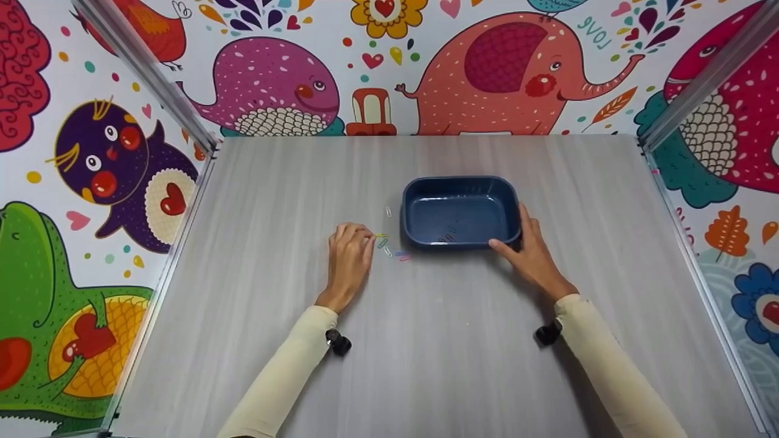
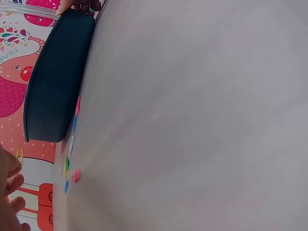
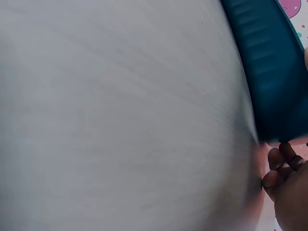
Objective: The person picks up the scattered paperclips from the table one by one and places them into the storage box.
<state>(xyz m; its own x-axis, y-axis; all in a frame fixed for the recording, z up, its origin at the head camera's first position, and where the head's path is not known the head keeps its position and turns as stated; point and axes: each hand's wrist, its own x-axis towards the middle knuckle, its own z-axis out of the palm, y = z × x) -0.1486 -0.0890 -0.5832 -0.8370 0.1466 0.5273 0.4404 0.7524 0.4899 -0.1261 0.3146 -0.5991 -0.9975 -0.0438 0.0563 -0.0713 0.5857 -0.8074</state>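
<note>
A dark blue plastic tray [image 1: 426, 201] stands in the middle of the grey table [image 1: 438, 340]. My right hand [image 1: 524, 244] grips its near right corner, thumb on the front rim, fingers along the side; the fingers [image 3: 283, 169] show beside the tray [image 3: 274, 62] in the right wrist view. My left hand [image 1: 360, 243] lies left of the tray and pinches a yellow paper clip [image 1: 381, 235] at its fingertips [image 2: 10, 177]. Several coloured paper clips [image 1: 395, 252] lie between that hand and the tray [image 2: 53, 82], among them a pink one [image 2: 76, 175]. A few dark clips [image 1: 449, 235] lie inside the tray.
A white paper clip [image 1: 388, 212] lies alone by the tray's left wall. Walls with cartoon animals [image 1: 274, 85] and metal frame posts [image 1: 146, 67] close the table on three sides. Bare grey tabletop stretches on every side of the tray.
</note>
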